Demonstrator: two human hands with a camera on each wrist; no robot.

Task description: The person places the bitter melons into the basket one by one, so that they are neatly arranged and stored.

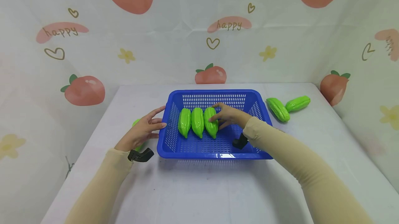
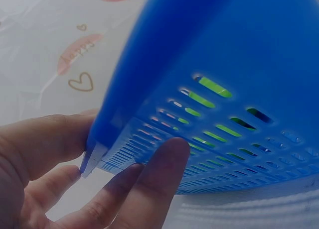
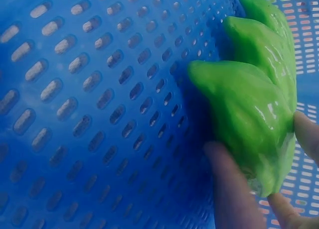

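Observation:
Three glossy green ridged bitter melons stand in a row inside the blue plastic basket (image 1: 215, 155): a left one (image 1: 184, 123), a middle one (image 1: 197, 123) and a right one (image 1: 211, 127). My right hand (image 1: 229, 115) holds the right melon, with thumb and fingers on either side of it. In the right wrist view that melon (image 3: 244, 109) lies on the perforated basket floor, its pointed tip away from the fingers. At the basket's left side, my left hand (image 1: 141, 130) touches the rim and outer wall with extended fingers.
Two more bitter melons, one (image 1: 278, 109) and another (image 1: 298, 103), lie on the white table (image 1: 193, 189) right of the basket. Another green melon (image 1: 136, 122) is mostly hidden behind the left hand. A printed cloth (image 1: 174, 54) hangs behind the table.

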